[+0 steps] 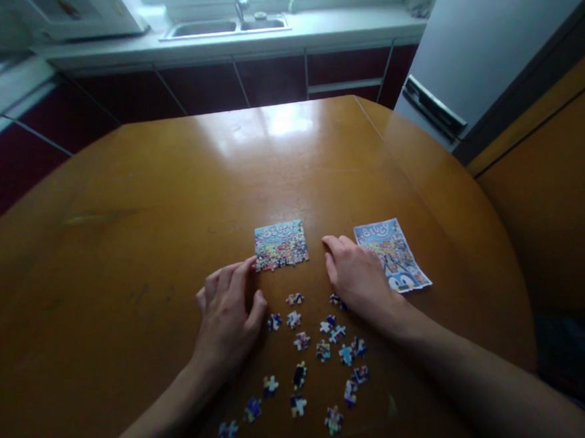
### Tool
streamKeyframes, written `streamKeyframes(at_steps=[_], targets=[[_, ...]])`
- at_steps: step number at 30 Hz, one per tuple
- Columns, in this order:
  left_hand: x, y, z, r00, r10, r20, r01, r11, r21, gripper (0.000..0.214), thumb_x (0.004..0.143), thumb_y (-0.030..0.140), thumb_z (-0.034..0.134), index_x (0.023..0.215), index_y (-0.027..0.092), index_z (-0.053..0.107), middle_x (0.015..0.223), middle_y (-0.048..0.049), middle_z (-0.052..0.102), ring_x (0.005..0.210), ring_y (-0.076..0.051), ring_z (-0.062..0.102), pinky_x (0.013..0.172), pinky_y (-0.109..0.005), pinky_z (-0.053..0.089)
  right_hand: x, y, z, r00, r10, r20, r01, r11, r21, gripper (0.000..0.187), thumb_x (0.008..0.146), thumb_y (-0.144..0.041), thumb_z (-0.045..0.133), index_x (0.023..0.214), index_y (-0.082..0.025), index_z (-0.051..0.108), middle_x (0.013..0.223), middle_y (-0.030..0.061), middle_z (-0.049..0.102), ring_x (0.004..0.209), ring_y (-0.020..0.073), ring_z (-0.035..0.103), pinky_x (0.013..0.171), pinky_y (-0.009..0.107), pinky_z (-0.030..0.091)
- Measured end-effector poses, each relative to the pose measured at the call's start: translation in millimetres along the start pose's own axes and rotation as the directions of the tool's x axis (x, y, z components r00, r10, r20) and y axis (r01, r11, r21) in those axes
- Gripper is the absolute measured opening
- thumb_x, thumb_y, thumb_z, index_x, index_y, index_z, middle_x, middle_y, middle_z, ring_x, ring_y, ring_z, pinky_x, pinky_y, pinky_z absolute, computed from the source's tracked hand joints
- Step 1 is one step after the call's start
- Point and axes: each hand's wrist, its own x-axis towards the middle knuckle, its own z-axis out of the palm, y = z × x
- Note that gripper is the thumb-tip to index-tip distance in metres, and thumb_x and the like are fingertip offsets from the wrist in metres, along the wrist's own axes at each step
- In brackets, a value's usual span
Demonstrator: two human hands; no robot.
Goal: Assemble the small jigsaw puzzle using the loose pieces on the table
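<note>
Both open, pinching nothing: your left hand touches the half-built puzzle, your right hand lies near; probably flimsy, so slide it flat.

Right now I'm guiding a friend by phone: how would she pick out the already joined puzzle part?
On the wooden table, look beyond the scattered loose pieces. The joined block lies there, the left hand touching its corner. Unlike the printed sheet right of it, its lower edge is jagged.
</note>
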Motion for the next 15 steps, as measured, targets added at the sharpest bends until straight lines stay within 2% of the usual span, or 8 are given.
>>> streamKeyframes(at_steps=[15], targets=[[0.5,1.5,-3.1,1.0,0.007,0.008,-0.006,1.0,-0.015,0.042,0.093,0.029,0.044,0.134,0.022,0.05,0.126,-0.0115,0.057,0.118,-0.033,0.046,0.093,-0.047,0.038,-0.1,-2.6,-1.5,1.0,0.01,-0.014,-0.01,1.0,-0.005,0.03,0.092,-0.013,0.046,0.117,-0.016,0.062,0.094,0.0104,0.068,0.072,0.0191,0.06,0.057,0.034,0.029]])
